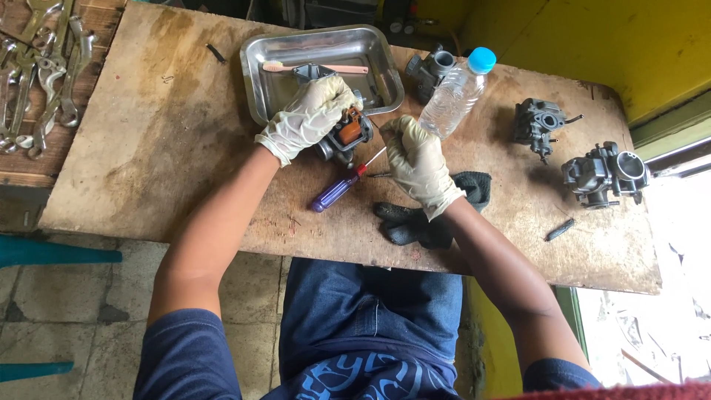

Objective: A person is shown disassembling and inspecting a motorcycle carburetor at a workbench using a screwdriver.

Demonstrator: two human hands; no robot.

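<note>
Both my hands wear pale latex gloves. My left hand (pixel 311 115) grips a grey metal carburettor (pixel 346 137) with an orange part showing, held at the front edge of a steel tray (pixel 255 70). My right hand (pixel 418 159) hovers just right of it, fingers curled near the carburettor; whether they pinch a small part I cannot tell. A screwdriver (pixel 337 191) with a purple and red handle lies on the wooden board below my hands, its tip pointing up toward them.
A toothbrush (pixel 315 67) lies in the tray. A clear plastic bottle (pixel 455 92) with blue cap lies right of it. Three more carburettors (pixel 603 174) (pixel 539 124) (pixel 429 70) sit on the board. A black cloth (pixel 422 218) lies under my right wrist. Wrenches (pixel 41 74) lie far left.
</note>
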